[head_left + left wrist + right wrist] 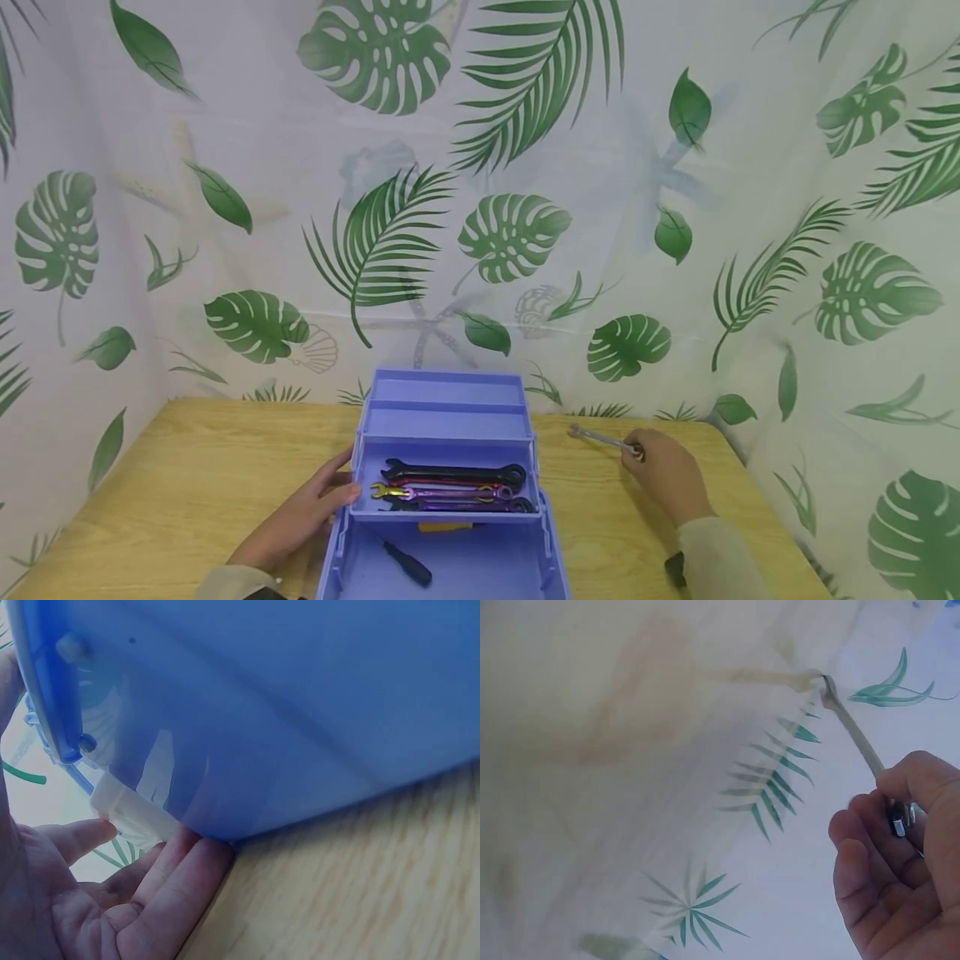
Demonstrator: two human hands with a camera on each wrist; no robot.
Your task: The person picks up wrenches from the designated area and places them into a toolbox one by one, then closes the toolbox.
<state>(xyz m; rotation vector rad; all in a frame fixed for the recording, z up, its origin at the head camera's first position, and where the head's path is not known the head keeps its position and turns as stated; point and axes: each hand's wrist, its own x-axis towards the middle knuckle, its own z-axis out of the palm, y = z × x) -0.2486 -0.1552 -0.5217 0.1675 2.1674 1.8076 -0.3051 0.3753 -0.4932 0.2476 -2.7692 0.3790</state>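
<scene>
My right hand (667, 471) holds a silver combination wrench (596, 437) by one end, above the table to the right of a blue-violet toolbox (555, 550). In the right wrist view, thumb and fingers pinch the wrench (859, 735), its far end pointing up and away. My left hand (303, 510) grips the toolbox's left side, thumb at the edge of the raised tray. The left wrist view shows its fingers (180, 896) against the box's lower corner, beside a whitish part (135, 814). Several wrenches (453, 472), black, red, gold and purple, lie in the tray.
A dark-handled screwdriver (407, 563) and a yellow-orange piece (446, 527), partly hidden under the tray, lie in the lower compartment. The open lid (447, 389) stands behind the tray. A leaf-print cloth (525, 250) hangs behind the wooden table (247, 467).
</scene>
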